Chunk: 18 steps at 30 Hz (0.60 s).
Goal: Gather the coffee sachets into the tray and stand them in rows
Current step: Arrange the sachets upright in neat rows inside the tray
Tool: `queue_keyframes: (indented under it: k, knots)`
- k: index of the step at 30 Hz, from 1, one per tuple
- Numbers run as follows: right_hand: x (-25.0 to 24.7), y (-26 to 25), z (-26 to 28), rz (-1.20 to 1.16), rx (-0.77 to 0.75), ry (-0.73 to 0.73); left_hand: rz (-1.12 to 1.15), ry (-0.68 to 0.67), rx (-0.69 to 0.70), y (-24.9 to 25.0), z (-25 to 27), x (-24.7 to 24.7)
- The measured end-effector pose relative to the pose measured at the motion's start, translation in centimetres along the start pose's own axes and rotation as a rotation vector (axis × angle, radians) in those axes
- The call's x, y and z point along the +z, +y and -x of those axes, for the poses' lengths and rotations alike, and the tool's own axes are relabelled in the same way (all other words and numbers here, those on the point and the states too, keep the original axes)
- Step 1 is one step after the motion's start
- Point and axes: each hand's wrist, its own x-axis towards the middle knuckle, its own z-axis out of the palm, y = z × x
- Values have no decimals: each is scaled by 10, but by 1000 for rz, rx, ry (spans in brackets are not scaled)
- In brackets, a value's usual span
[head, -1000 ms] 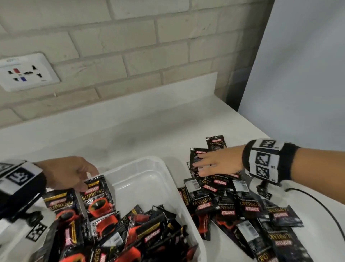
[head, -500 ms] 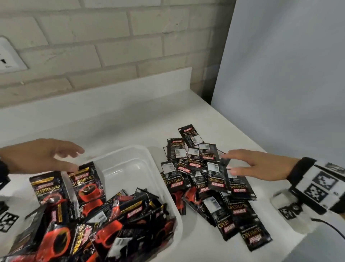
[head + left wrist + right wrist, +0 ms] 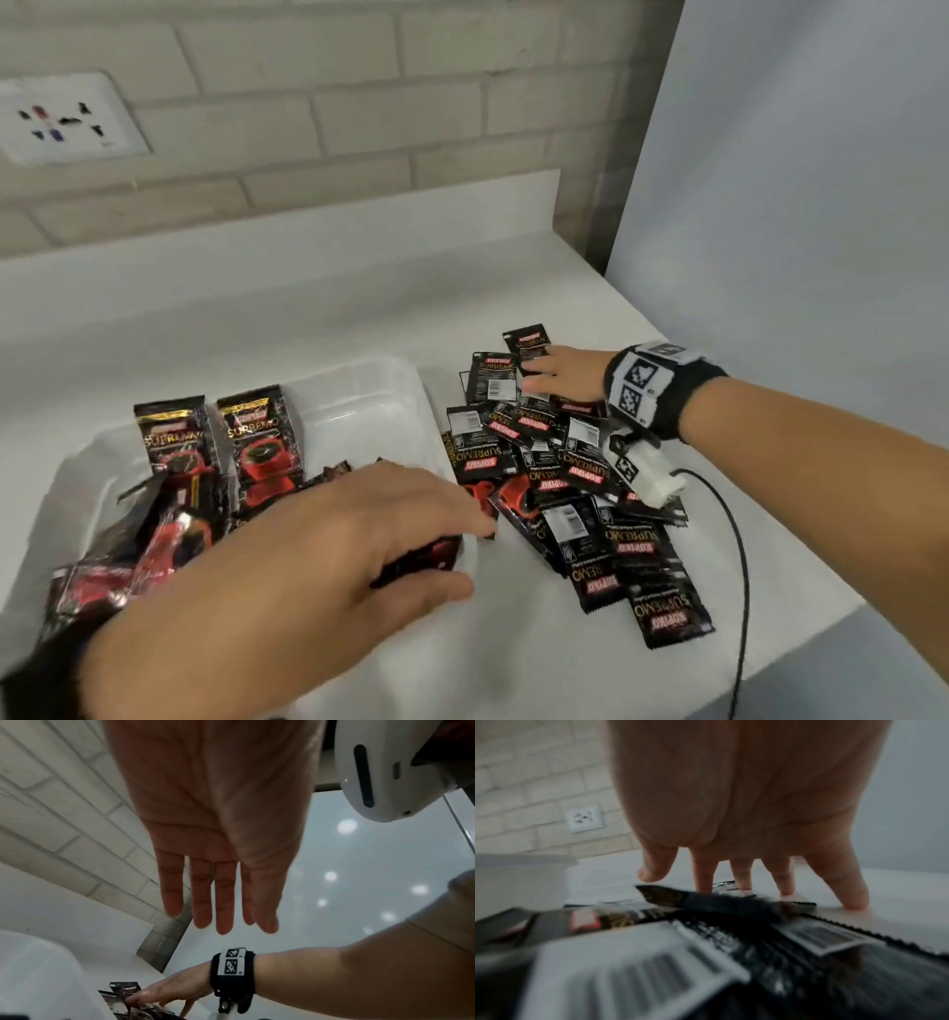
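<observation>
White matte countertop [image 3: 318, 308] under a pale brick wall [image 3: 308, 103], smooth grey panel [image 3: 796, 180] on the right. Translucent white plastic tray [image 3: 369, 406], rounded corners, sits on the counter's left half; its near end is hidden behind the left forearm. Inside it: two glossy black-and-red foil coffee sachets [image 3: 259, 437] standing upright side by side against the far-left wall, the rest a crumpled jumble lying flat, count not readable. Loose heap of the same flat sachets [image 3: 580, 478], serrated edges, barcode backs mostly up, lies on the counter just right of the tray, overlapping.

Left hand [image 3: 359, 534] hovers palm down over the tray's right rim; left wrist view shows fingers [image 3: 223, 902] straight and together, nothing held. Right hand [image 3: 562, 375] is on the far end of the heap, fingers [image 3: 741, 876] spread and extended, tips pressing on sachets and counter, gripping nothing. Black wristband with white square markers [image 3: 647, 390]; black cable [image 3: 739, 565] trails off the near edge. White wall socket [image 3: 67, 118], upper left. Right wrist view's foreground is blurred.
</observation>
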Motion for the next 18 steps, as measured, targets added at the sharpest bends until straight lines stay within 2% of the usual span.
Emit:
queue_keyframes:
  k: [4, 8, 11, 13, 15, 18]
  knots:
    - [12, -1, 17, 17, -130, -15, 154, 121, -47, -1, -2, 22]
    - [8, 12, 41, -261, -210, 27, 274, 269, -172, -1, -1, 30]
    - [8, 24, 65, -335, -249, 26, 328, 368, -247, -4, 2, 33]
    - [21, 24, 73, -272, -239, -56, 384, 399, -285, -6, 5, 37]
    - [40, 19, 70, -99, -245, -91, 421, 418, -305, -7, 7, 41]
    - [57, 14, 64, 60, -290, 6, 446, 434, -292, -5, 8, 45]
